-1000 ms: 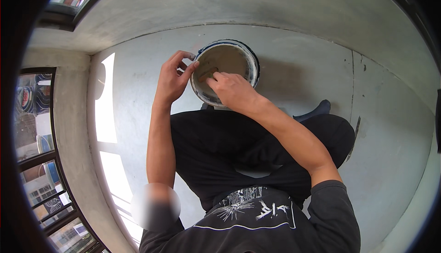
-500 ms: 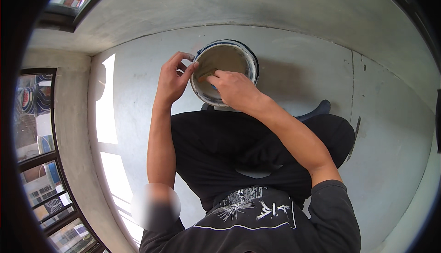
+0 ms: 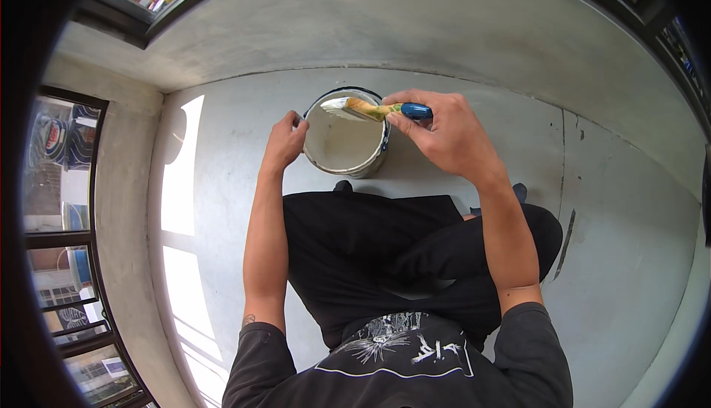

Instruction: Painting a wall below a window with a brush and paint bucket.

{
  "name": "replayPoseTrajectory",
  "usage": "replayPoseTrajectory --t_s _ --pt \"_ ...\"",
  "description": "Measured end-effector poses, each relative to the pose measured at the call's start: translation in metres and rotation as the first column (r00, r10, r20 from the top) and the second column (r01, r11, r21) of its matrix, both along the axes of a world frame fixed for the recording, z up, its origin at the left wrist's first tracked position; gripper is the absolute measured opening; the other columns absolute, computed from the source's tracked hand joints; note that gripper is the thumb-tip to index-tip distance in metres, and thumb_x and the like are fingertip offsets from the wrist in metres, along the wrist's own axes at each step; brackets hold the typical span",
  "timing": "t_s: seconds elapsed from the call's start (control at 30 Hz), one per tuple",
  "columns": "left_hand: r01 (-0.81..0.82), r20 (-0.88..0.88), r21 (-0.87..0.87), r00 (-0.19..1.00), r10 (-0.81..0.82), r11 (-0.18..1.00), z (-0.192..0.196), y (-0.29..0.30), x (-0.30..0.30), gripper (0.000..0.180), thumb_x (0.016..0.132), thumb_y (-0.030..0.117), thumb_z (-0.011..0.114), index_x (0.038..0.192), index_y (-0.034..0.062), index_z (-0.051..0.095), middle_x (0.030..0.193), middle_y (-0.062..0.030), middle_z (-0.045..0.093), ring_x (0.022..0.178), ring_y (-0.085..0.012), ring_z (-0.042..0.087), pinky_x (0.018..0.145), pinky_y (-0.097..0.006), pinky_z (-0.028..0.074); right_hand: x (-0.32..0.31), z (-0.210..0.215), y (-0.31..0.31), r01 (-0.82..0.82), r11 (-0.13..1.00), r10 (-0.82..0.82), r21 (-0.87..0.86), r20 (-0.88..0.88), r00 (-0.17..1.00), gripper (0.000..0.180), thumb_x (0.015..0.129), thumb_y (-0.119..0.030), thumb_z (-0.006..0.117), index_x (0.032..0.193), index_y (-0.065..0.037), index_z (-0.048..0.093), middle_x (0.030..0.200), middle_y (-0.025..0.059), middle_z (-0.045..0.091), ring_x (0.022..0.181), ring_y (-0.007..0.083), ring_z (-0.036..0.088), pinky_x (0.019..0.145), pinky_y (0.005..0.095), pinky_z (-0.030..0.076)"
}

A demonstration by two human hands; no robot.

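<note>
My right hand (image 3: pixel 453 135) holds a paintbrush (image 3: pixel 364 109) by its handle, yellowish-green with a dark blue end. The brush lies almost level over the right half of a round bucket (image 3: pixel 376 165), bristles pointing left and coated in pale paint. Inside the bucket is off-white to greyish paint (image 3: pixel 342 147), with smears up the inner wall. At the bucket's left edge, my left hand (image 3: pixel 284 141) pinches the rim, fingers curled over it. The bucket stands on the floor in front of my crossed legs.
A pale grey floor (image 3: pixel 474 115) with a seam and dark scuffs lies around the bucket. Low grey walls (image 3: pixel 385 22) curve round ahead and at the left. Dark-framed windows (image 3: pixel 67 237) line the left side, and sunlight strips (image 3: pixel 181 186) fall beside them.
The paintbrush has come up out of the bucket and moved right with my right hand. My left hand has closed on the rim. The view has shifted, so the bucket appears lower.
</note>
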State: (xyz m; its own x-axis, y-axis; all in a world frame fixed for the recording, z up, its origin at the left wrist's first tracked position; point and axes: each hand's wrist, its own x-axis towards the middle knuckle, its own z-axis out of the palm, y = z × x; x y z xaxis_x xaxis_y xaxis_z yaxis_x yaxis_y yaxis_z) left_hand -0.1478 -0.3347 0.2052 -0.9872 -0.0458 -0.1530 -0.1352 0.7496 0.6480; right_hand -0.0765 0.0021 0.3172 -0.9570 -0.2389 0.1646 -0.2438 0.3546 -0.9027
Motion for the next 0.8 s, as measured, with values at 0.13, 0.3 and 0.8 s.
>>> replayPoseTrajectory --t_s 0.13,0.3,0.8 --pt "-0.116 0.332 0.143 0.941 0.063 0.983 0.009 -0.008 0.002 0.046 0.094 0.033 0.05 0.112 -0.006 0.065 0.1 -0.0207 0.071 0.081 -0.0292 0.07 0.072 -0.04 0.056 -0.001 0.003 0.015 0.067 0.991 -0.056 -0.113 0.101 0.993 0.023 0.096 -0.021 0.069 0.109 -0.004 0.075 0.081 0.011 0.073 0.066 0.0155 0.063 0.067 0.0292 0.052" --pt "-0.037 0.175 0.15 0.984 0.01 0.988 0.0 -0.018 -0.017 0.047 0.096 0.036 0.057 0.121 -0.0036 0.066 0.107 -0.0188 0.072 0.091 -0.0275 0.07 0.08 -0.038 0.055 -0.021 -0.018 0.03 0.163 0.809 -0.053 -0.565 0.206 0.977 0.029 0.098 -0.025 0.068 0.113 -0.001 0.073 0.09 0.0088 0.076 0.08 0.0164 0.072 0.071 0.0286 0.055" --pt "0.219 0.214 0.184 0.942 -0.257 0.958 -0.001 0.0 -0.059 0.04 0.1 0.041 0.066 0.105 0.0006 0.065 0.088 -0.0051 0.065 0.082 -0.0135 0.055 0.072 -0.031 0.047 -0.094 -0.083 0.087 0.46 0.638 -0.554 -0.618 0.047 0.831 0.034 0.1 -0.026 0.068 0.124 -0.002 0.068 0.101 0.0082 0.075 0.095 0.016 0.074 0.069 0.0266 0.059"
